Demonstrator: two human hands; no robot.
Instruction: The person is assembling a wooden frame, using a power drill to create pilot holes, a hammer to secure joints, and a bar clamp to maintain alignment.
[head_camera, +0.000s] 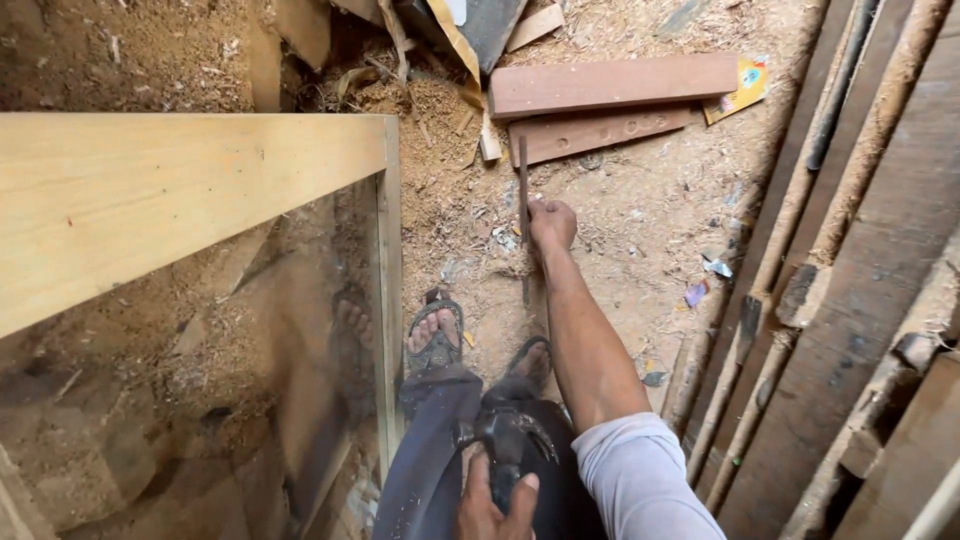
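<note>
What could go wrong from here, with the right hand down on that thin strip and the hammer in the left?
1. The right hand grips a thin dark strip on the sawdust floor; splinters or a slipping grip seem possible.
2. The left hand holds a claw hammer low above feet in open sandals; a drop could hit toes.
3. The glass panel in the wooden frame stands close beside the hammer; a swing might strike it.
</note>
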